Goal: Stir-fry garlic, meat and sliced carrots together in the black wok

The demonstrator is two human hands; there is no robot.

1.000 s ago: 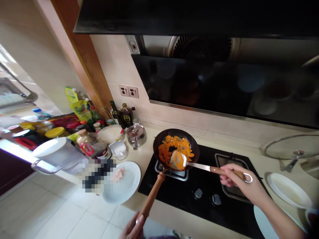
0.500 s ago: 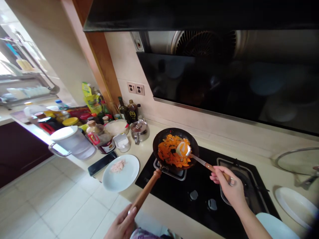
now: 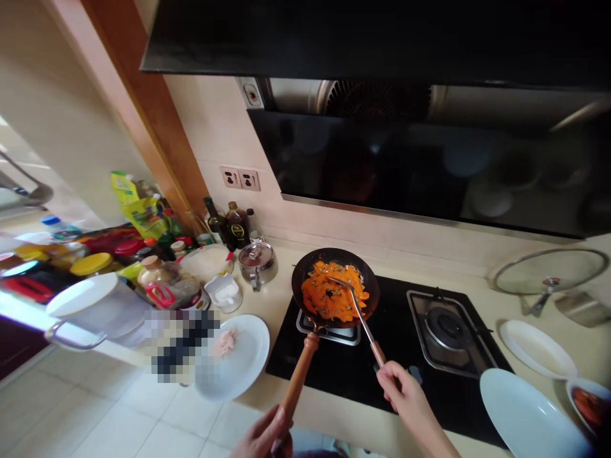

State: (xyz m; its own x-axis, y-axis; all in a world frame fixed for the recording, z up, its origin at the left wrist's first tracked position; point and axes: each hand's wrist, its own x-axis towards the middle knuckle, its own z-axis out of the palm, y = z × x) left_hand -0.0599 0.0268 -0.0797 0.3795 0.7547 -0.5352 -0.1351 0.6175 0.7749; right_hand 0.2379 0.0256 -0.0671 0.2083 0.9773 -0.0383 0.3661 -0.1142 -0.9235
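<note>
A dark wok (image 3: 368, 273) sits on the left burner, holding thin orange slices (image 3: 329, 299) that look like carrot, with small dark bits among them. My left hand (image 3: 267, 432) is closed around the end of the wok's wooden handle (image 3: 296, 375). In my right hand (image 3: 403, 391) is a spatula (image 3: 363, 321) with a wooden grip, its metal head turned edge-on and dipped into the orange slices. Left of the wok lies a pale plate (image 3: 243, 362) with a small heap of light pink shreds (image 3: 226, 342) on it.
Right of the wok is a second burner (image 3: 449, 327). Farther right are a glass lid (image 3: 548, 270), a white oval dish (image 3: 539, 350) and a pale blue plate (image 3: 529, 407). Jars, bottles and a steel pot (image 3: 258, 262) crowd the left counter. A range hood (image 3: 382, 159) overhangs the back.
The spatula head has turned from flat, carrying slices, to edge-on among them. My right hand has come closer and to the left. The view has shifted, showing more of the right counter.
</note>
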